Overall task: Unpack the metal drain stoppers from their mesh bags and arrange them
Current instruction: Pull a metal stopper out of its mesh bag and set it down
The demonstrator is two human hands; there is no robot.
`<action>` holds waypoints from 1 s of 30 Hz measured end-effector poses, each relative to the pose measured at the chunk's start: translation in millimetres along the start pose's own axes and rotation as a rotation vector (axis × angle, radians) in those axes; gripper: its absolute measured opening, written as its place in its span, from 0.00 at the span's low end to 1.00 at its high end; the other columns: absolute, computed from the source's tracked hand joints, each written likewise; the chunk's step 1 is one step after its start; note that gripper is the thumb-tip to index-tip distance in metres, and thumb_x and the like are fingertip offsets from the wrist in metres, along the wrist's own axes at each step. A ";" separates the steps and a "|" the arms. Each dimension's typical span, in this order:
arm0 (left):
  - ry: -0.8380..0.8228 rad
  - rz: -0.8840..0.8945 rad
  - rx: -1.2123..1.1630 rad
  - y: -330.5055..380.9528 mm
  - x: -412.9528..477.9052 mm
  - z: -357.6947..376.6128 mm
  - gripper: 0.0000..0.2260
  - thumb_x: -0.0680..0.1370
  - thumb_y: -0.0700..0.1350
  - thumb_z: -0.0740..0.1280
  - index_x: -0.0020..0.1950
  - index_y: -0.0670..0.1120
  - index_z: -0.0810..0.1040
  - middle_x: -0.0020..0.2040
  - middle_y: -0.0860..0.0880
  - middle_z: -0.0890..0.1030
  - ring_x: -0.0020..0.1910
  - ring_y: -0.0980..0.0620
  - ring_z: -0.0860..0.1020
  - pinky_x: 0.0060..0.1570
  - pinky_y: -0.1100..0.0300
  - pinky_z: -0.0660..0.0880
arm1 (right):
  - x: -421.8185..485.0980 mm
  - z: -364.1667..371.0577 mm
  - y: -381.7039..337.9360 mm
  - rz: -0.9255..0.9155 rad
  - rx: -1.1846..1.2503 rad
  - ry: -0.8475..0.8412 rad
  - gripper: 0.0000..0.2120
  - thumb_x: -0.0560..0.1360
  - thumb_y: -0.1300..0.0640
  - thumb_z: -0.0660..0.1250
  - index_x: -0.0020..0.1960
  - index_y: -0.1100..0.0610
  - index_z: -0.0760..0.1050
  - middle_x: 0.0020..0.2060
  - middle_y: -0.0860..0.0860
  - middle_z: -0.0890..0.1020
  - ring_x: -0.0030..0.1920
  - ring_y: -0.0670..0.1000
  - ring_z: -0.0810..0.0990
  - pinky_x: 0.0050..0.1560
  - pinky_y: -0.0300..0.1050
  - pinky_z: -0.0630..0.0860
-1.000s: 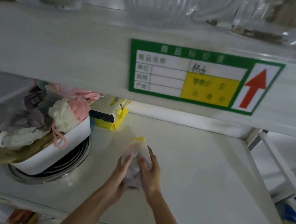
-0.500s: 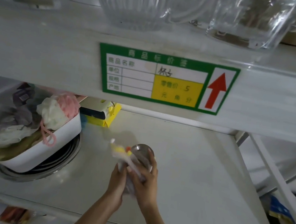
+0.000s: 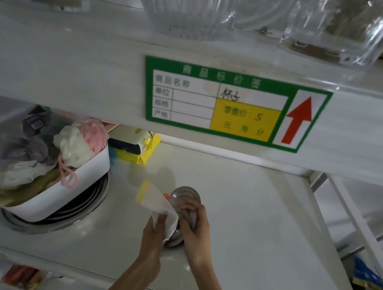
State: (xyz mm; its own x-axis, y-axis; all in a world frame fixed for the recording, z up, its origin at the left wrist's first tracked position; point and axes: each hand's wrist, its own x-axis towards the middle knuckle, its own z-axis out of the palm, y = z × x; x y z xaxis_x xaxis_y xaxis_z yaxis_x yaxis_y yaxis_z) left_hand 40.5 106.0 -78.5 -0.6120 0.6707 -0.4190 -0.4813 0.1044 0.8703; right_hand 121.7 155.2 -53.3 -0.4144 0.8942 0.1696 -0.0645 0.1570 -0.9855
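Since a moment ago the mesh bag [image 3: 157, 201] has slid off to the left, baring the metal drain stopper [image 3: 185, 196] over the shelf [image 3: 260, 227]. The left hand [image 3: 156, 228] pinches the bag to strip it; the right hand [image 3: 195, 228] clamps the stopper steady.

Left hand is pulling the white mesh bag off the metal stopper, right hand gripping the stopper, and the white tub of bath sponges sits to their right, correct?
Not quite: in the head view the white tub of bath sponges sits to their left. The rest holds.
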 end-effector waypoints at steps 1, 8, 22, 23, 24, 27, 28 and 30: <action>-0.002 -0.023 -0.020 -0.6 1.6 -1.2 0.24 0.79 0.55 0.60 0.61 0.34 0.71 0.42 0.29 0.73 0.31 0.52 0.77 0.30 0.61 0.71 | -0.1 0.9 1.0 -0.011 -0.013 0.002 0.14 0.72 0.71 0.64 0.53 0.56 0.74 0.49 0.47 0.82 0.53 0.46 0.79 0.52 0.32 0.74; 0.036 0.118 0.136 2.1 -6.6 2.4 0.07 0.77 0.52 0.65 0.50 0.51 0.77 0.48 0.47 0.83 0.47 0.51 0.82 0.44 0.55 0.79 | -0.4 10.4 8.1 0.103 0.108 0.169 0.05 0.80 0.60 0.58 0.53 0.53 0.70 0.39 0.45 0.81 0.43 0.40 0.80 0.43 0.32 0.75; 0.069 0.121 0.169 1.1 1.9 -17.6 0.34 0.54 0.60 0.68 0.55 0.42 0.78 0.50 0.42 0.82 0.51 0.42 0.80 0.49 0.52 0.75 | 35.3 -9.6 15.5 0.088 -0.336 -0.114 0.16 0.74 0.69 0.59 0.55 0.51 0.67 0.45 0.46 0.81 0.43 0.42 0.79 0.47 0.40 0.76; 0.070 0.127 0.205 -0.6 3.1 -18.5 0.32 0.54 0.59 0.69 0.53 0.43 0.79 0.48 0.43 0.83 0.49 0.43 0.81 0.44 0.55 0.77 | 38.6 -14.3 14.7 0.084 -0.368 -0.182 0.18 0.73 0.69 0.60 0.58 0.51 0.66 0.45 0.43 0.81 0.43 0.44 0.79 0.47 0.43 0.76; 0.051 0.139 0.233 -0.2 2.6 -18.9 0.30 0.55 0.58 0.70 0.52 0.42 0.79 0.46 0.43 0.83 0.47 0.44 0.81 0.39 0.60 0.77 | 40.9 -18.6 12.9 0.079 -0.388 -0.260 0.21 0.72 0.68 0.62 0.61 0.51 0.65 0.44 0.42 0.81 0.42 0.43 0.79 0.47 0.41 0.76; 0.010 0.108 0.277 -0.8 2.7 -17.2 0.23 0.64 0.50 0.72 0.55 0.39 0.78 0.46 0.42 0.83 0.43 0.48 0.81 0.29 0.69 0.75 | 47.2 -23.2 7.8 0.037 -0.519 -0.377 0.25 0.70 0.64 0.67 0.64 0.50 0.66 0.38 0.42 0.79 0.36 0.41 0.77 0.46 0.41 0.74; -0.004 0.108 0.284 -1.8 2.6 -16.2 0.22 0.66 0.49 0.72 0.56 0.39 0.78 0.47 0.41 0.83 0.43 0.48 0.81 0.29 0.70 0.75 | 49.5 -22.9 8.5 0.022 -0.628 -0.369 0.25 0.70 0.62 0.67 0.64 0.49 0.65 0.35 0.42 0.78 0.37 0.46 0.77 0.48 0.46 0.73; -0.029 0.110 0.286 -0.8 0.7 -12.9 0.25 0.64 0.52 0.71 0.55 0.39 0.78 0.48 0.41 0.83 0.44 0.48 0.81 0.30 0.69 0.75 | 50.7 -20.4 10.7 -0.038 -0.868 -0.297 0.26 0.70 0.61 0.66 0.65 0.48 0.65 0.35 0.44 0.79 0.47 0.55 0.75 0.55 0.51 0.66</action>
State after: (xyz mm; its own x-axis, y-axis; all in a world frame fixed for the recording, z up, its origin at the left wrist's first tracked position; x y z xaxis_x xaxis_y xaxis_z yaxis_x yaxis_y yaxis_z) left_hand 32.3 96.9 -82.9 -0.6308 0.7096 -0.3138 -0.2146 0.2292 0.9494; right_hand 118.6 210.7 -55.1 -0.6496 0.7566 0.0743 0.5722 0.5509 -0.6076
